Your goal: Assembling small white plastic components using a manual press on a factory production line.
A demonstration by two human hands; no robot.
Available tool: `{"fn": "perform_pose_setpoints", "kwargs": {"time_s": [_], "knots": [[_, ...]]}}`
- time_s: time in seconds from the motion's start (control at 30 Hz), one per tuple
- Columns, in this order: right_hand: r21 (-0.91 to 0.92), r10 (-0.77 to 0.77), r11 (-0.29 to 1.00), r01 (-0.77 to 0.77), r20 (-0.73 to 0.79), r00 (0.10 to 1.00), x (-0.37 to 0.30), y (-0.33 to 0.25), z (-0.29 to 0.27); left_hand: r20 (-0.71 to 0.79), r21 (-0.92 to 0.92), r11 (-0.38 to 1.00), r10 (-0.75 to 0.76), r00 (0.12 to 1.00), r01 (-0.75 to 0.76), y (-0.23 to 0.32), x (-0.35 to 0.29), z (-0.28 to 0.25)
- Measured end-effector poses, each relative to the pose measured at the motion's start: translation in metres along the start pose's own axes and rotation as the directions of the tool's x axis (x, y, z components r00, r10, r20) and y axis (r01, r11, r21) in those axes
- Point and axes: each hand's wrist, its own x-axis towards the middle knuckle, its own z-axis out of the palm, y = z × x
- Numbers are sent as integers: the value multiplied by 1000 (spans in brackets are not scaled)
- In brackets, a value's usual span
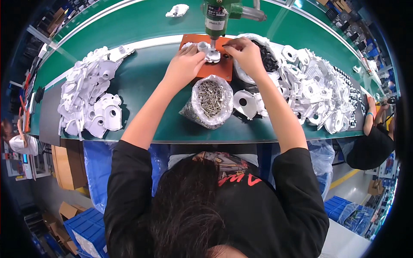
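Observation:
My left hand grips a white plastic part with a round upright tube, steadying it on an orange plate. Directly above that part is the metal tip of a green press-like machine. On the plate's right side, my right hand is pinched closed with its fingertips beside the machine tip. What those fingers hold, if anything, is too small to make out. Nearer to me, between my forearms, stands a clear plastic bag full of small metal pins or screws.
White plastic parts are heaped at the left, and another heap of white parts lies at the right. A bag of black pieces sits by my right wrist. One white piece lies beyond the plate. A co-worker works at the far right.

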Motion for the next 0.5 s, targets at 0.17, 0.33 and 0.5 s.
{"fn": "perform_pose_setpoints", "kwargs": {"time_s": [0.17,0.33,0.5], "knots": [[428,67,903,-43,-42,997,7,25,38,54,-53,999,-9,999,12,-5,-3,2],[-157,-437,894,419,-98,894,2,15,42,-51,-6,1000,12,999,-12,-4,-6,7],[-356,-522,774,523,108,846,-3,7,38,-102,19,999,41,994,-40,-5,-6,10]]}}
